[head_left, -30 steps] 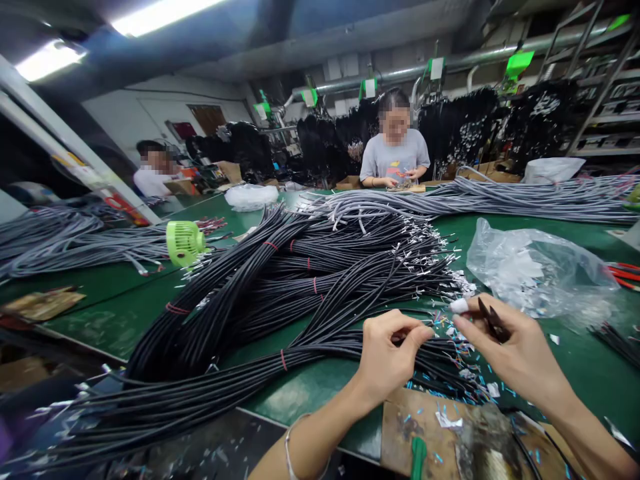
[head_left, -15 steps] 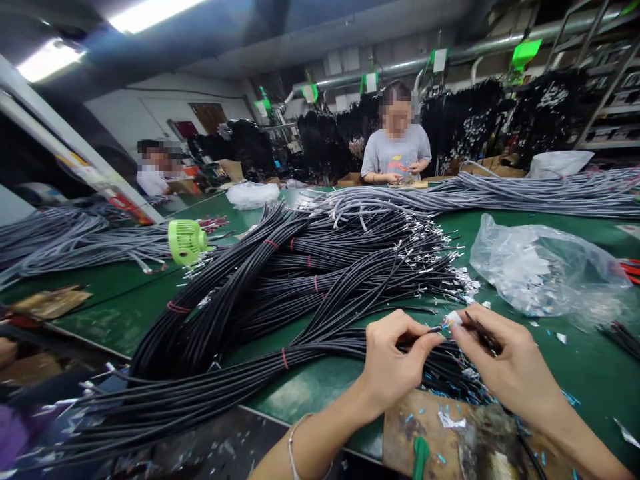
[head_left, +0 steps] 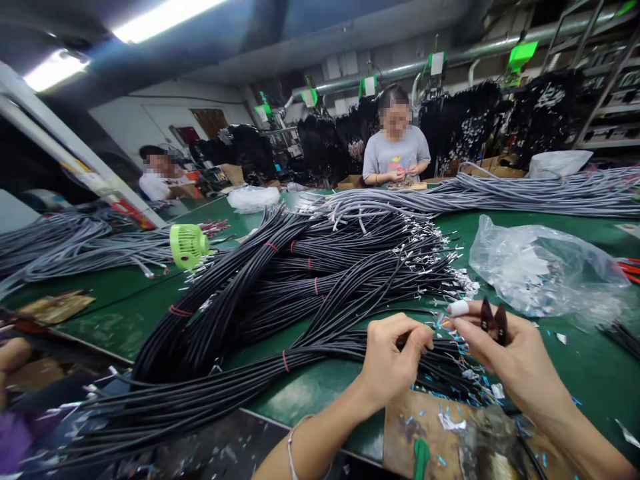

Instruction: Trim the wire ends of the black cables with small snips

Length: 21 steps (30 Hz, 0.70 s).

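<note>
Counter [head_left: 575, 373]: green surface running from near to far, loaded with cable stock and scattered with blue and white insulation offcuts at the near right.

Black cable bundles [head_left: 280, 293]: large heap at centre, tied in groups with red bands so the lengths stay sorted; stripped ends are fanned toward the right, where they can be reached from the near edge.

Grey cable bundles [head_left: 500, 190]: laid in a long run along the far right of the counter, in front of a co-worker's hands [head_left: 400, 175], which are occupied with small parts.

Clear plastic bag [head_left: 540, 270]: slumped at the right, just beyond the hands, with pale small pieces seen inside.

Green desk fan [head_left: 187, 245]: set on the left part of the counter among further grey cables.

Left hand [head_left: 393, 360]: closed in a pinch on one black cable end [head_left: 434, 329] from the near bundle, so that its fine coloured wires are presented to the right.

Right hand [head_left: 505, 350]: fingers curled around dark-handled cutters [head_left: 493, 318], the handles standing up past the knuckles; the fingertip nearest the wires is covered by a white finger guard [head_left: 459, 308], apparently as protection. The tool's working tip is hidden.
</note>
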Tool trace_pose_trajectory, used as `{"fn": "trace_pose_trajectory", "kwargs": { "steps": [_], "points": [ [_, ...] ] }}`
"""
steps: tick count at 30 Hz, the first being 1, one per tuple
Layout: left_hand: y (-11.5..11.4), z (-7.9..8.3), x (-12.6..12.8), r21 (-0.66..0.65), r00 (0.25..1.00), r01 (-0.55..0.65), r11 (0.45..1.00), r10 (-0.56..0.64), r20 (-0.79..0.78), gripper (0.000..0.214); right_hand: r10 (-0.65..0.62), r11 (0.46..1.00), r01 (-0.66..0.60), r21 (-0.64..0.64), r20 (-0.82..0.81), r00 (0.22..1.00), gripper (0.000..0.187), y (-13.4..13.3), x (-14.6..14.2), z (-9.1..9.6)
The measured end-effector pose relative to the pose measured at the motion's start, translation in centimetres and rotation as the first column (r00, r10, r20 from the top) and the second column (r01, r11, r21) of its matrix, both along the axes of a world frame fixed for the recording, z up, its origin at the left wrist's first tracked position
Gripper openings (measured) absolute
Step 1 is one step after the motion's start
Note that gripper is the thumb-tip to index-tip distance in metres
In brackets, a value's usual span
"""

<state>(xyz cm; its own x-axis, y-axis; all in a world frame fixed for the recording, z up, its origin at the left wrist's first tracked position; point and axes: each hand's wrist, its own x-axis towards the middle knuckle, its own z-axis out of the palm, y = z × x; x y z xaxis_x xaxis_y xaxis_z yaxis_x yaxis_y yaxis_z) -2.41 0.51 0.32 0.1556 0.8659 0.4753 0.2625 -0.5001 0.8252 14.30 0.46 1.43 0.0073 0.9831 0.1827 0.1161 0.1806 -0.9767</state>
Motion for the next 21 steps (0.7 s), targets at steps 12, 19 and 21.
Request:
{"fn": "trace_pose_trajectory", "kwargs": {
  "steps": [12,19,21],
  "points": [
    [0.0,-0.5,0.3,-0.046,0.990,-0.118,0.992,0.121,0.077,0.027,-0.481,0.684,0.041,0.728,0.409,0.776,0.021,-1.9,-0.5,-1.2],
    [0.0,-0.8,0.2,-0.051,0.979,-0.077,0.996,0.086,0.186,0.023,-0.176,0.962,0.153,0.226,0.085,0.981,0.020,-1.5,-1.2,-0.1],
    [0.0,-0.8,0.2,-0.043,0.979,-0.065,0.997,0.072,0.190,0.020,-0.112,0.987,0.110,0.118,0.005,0.994,0.023,-1.4,-1.3,0.1]
  ]
}}
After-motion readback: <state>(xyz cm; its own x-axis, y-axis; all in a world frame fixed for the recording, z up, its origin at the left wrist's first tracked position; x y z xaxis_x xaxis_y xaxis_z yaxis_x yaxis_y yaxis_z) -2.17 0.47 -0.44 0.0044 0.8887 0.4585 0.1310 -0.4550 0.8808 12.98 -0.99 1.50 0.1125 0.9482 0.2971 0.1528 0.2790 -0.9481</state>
